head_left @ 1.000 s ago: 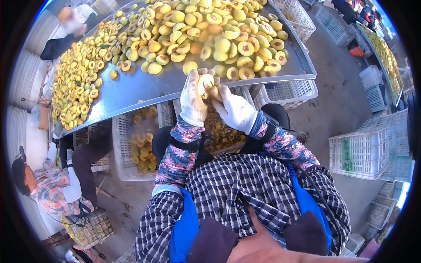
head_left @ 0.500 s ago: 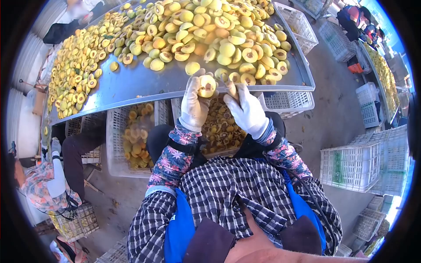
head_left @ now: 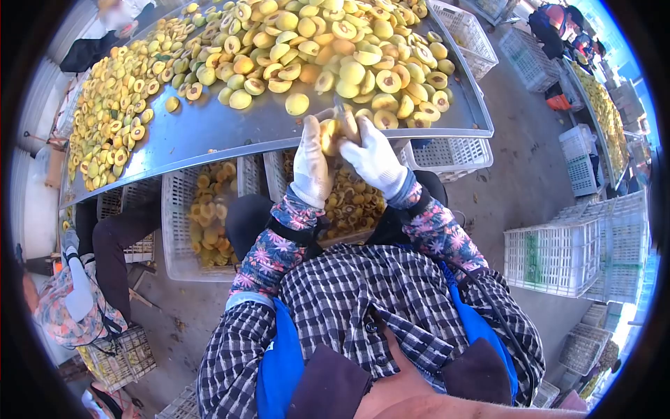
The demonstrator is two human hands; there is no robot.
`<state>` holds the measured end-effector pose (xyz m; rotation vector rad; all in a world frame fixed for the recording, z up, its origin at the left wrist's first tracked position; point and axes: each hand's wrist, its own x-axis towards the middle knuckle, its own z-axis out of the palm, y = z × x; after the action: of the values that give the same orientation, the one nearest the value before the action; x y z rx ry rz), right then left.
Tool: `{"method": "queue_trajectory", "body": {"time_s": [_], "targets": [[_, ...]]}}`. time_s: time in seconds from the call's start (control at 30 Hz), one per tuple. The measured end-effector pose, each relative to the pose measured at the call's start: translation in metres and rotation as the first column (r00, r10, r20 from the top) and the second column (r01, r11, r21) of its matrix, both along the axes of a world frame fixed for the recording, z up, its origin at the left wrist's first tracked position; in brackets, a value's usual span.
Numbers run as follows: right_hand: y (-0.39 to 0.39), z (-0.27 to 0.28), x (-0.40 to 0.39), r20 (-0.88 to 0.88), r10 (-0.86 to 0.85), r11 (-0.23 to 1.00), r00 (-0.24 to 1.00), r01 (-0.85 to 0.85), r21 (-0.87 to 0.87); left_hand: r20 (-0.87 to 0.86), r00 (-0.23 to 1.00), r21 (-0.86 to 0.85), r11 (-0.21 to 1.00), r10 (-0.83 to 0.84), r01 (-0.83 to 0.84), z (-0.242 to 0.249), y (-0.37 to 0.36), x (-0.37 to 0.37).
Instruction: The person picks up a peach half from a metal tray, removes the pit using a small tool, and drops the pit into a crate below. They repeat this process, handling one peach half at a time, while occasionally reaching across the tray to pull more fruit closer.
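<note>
My left hand [head_left: 310, 162], in a stained white glove, is closed around a yellow apricot half [head_left: 329, 137] just in front of the table's edge. My right hand [head_left: 379, 160], gloved too, is closed on a small tool [head_left: 348, 124] with a brownish handle and a narrow grey tip. Tool and fruit meet between the two hands; blur and fingers hide the exact contact. Beyond them, a heap of halved apricots [head_left: 349, 73], many showing brown pits or hollows, covers much of the metal table [head_left: 230, 133].
Below the table stand a crate [head_left: 183, 269] of apricot pieces and another container of fruit pieces [head_left: 352, 202] between my knees. White crates [head_left: 551, 258] are stacked at right. A co-worker [head_left: 80, 300] sits at left; other people [head_left: 558, 28] are at the far right.
The right hand has come in to the left one, bringing the tool against the apricot half. The fruit's cut face, seen toward me before, has turned and is now partly covered.
</note>
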<state>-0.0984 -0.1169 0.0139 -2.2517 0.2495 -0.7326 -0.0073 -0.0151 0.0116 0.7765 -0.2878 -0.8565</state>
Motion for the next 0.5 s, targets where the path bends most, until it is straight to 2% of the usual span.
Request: {"method": "queue_trajectory", "body": {"time_s": [0.03, 0.1, 0.13, 0.17, 0.23, 0.27, 0.4, 0.47, 0.5], "targets": [[0.0, 0.001, -0.005, 0.004, 0.006, 1.0, 1.0, -0.006, -0.002, 0.004, 1.0, -0.002, 1.0, 0.006, -0.006, -0.001, 0.001, 0.004], [0.01, 0.011, -0.022, 0.159, 0.042, 0.996, 0.986, -0.028, -0.09, -0.122, 0.991, 0.089, 0.995, 0.062, -0.052, -0.005, 0.004, 0.015], [0.02, 0.024, -0.028, 0.002, -0.008, 0.984, 1.0, 0.008, 0.178, -0.103, 0.993, 0.117, 0.992, 0.058, -0.046, -0.001, 0.006, 0.017], [0.023, 0.024, -0.027, -0.006, -0.006, 0.983, 1.0, 0.007, 0.183, -0.11, 0.992, 0.122, 0.991, 0.061, -0.048, 0.001, 0.007, 0.014], [0.027, 0.022, -0.027, -0.108, -0.075, 0.995, 0.991, 0.067, -0.078, -0.058, 0.997, 0.085, 0.995, 0.055, -0.049, 0.005, 0.005, 0.01], [0.027, 0.018, -0.024, -0.025, -0.098, 0.976, 0.995, 0.091, -0.198, -0.106, 0.993, 0.081, 0.996, 0.056, -0.047, 0.003, 0.003, 0.012], [0.029, 0.018, -0.023, -0.051, -0.104, 0.968, 0.993, 0.089, -0.234, -0.069, 0.996, 0.1, 0.994, 0.05, -0.043, -0.005, 0.005, 0.015], [0.031, 0.021, -0.025, -0.195, -0.095, 0.978, 0.976, 0.055, -0.2, -0.017, 0.997, 0.136, 0.988, 0.071, -0.068, 0.002, 0.009, 0.011], [0.03, 0.019, -0.025, -0.195, -0.095, 0.979, 0.976, 0.056, -0.197, -0.016, 0.997, 0.139, 0.988, 0.071, -0.068, 0.004, 0.011, 0.009]]}}
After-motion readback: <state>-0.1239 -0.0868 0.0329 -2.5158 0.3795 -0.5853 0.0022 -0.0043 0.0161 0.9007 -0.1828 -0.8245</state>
